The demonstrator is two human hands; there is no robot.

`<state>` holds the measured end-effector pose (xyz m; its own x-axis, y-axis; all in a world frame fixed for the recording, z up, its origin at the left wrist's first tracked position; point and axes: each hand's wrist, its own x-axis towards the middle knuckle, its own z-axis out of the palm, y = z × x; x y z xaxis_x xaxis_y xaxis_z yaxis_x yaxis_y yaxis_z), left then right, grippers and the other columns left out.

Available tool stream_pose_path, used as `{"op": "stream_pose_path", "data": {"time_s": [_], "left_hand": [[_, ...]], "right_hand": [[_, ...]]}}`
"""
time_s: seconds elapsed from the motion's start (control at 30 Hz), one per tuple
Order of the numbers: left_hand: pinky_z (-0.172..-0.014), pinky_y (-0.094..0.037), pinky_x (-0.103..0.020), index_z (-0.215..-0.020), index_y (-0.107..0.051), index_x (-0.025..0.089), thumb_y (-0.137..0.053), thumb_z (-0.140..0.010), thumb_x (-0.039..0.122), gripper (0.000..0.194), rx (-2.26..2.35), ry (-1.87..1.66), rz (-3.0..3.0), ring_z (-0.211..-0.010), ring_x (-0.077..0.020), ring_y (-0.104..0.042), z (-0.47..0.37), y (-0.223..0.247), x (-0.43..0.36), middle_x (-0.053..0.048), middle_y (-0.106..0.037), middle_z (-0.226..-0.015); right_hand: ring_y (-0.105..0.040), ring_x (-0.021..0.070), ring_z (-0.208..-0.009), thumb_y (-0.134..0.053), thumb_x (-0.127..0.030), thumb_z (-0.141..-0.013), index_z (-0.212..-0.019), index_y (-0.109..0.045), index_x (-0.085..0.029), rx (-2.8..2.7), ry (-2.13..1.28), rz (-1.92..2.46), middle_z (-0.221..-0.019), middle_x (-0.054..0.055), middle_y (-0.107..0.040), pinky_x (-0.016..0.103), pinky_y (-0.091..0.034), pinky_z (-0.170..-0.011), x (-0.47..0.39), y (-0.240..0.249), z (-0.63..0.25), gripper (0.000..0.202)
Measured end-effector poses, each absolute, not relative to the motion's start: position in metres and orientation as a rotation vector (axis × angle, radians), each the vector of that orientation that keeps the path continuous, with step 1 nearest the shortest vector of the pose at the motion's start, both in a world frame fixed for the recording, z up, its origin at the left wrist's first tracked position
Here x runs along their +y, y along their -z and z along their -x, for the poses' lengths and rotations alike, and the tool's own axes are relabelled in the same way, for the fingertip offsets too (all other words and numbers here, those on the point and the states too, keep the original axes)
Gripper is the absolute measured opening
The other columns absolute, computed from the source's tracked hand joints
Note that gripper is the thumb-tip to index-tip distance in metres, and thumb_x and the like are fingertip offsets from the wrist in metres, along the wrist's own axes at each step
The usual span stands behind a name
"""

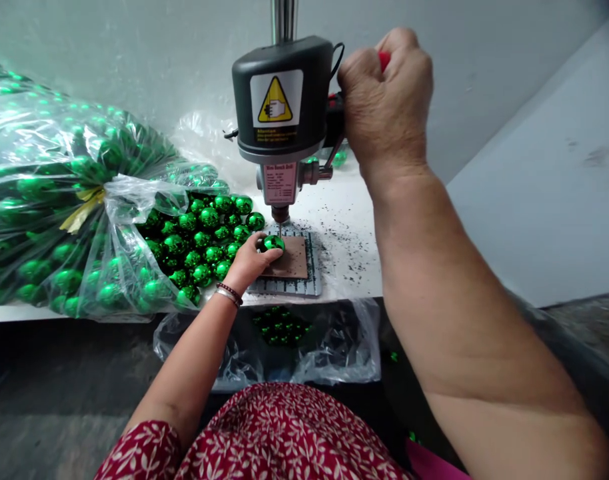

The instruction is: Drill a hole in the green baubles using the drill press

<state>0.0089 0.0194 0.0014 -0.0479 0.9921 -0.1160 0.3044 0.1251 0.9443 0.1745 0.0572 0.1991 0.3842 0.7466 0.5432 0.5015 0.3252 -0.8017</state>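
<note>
A small bench drill with a yellow warning sticker stands at the middle of the view. Under its bit, my left hand pinches a shiny green ball between thumb and fingers. The ball rests on a brown square board, which lies on the grey slotted drill base. The thin bit comes down to the ball's top; whether it is inside the ball I cannot tell. Up at the right, my right hand is wrapped round the drill's handle, whose red end shows between the fingers.
Loose green balls spill from a large clear plastic bag on the left, with a yellow tie. Dark shavings lie on the white table right of the base. Below the table edge sits a plastic-lined container with green balls inside.
</note>
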Motion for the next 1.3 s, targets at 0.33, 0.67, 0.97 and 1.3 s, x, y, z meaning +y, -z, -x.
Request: {"op": "stream_pose_path", "data": {"time_s": [0.33,0.67,0.97,1.3], "left_hand": [[-0.084,-0.049,-0.032,-0.12,-0.064,0.02,-0.079,-0.061,0.03,0.062,1.605,-0.912,-1.681,-0.091,-0.0229,-0.063,-0.013,-0.004,0.016,-0.005,-0.068,-0.094],[-0.086,-0.049,-0.034,-0.117,-0.066,0.02,-0.08,-0.059,0.028,0.061,1.546,-0.983,-1.588,-0.096,-0.0248,-0.062,-0.016,0.0,0.016,-0.003,-0.068,-0.086],[-0.098,-0.045,-0.039,-0.128,-0.06,0.02,-0.079,-0.064,0.033,0.068,1.544,-0.967,-1.685,-0.106,-0.0277,-0.062,-0.016,0.014,0.019,-0.008,-0.067,-0.118],[-0.094,-0.048,-0.039,-0.128,-0.06,0.023,-0.078,-0.064,0.034,0.067,1.559,-0.969,-1.687,-0.102,-0.0285,-0.063,-0.017,0.016,0.017,-0.007,-0.069,-0.115]], "right_hand": [[-0.017,0.003,-0.061,-0.045,-0.02,-0.086,-0.062,-0.023,-0.017,-1.276,-0.227,1.296,-0.061,-0.004,-0.022,0.024,-0.02,-0.065,0.06,-0.194,-0.176,0.033],[-0.02,0.0016,-0.061,-0.043,-0.021,-0.086,-0.066,-0.026,-0.016,-1.296,-0.206,1.238,-0.063,-0.005,-0.023,0.021,-0.021,-0.065,0.047,-0.19,-0.177,0.028],[-0.027,-0.0006,-0.061,-0.045,-0.019,-0.081,-0.07,-0.036,-0.014,-1.309,-0.058,1.167,-0.063,-0.006,-0.032,0.02,-0.027,-0.068,0.022,-0.166,-0.179,0.015],[-0.031,-0.0009,-0.063,-0.047,-0.024,-0.078,-0.073,-0.043,-0.012,-1.355,0.141,1.173,-0.067,-0.005,-0.039,0.019,-0.031,-0.067,-0.003,-0.133,-0.18,0.013]]}}
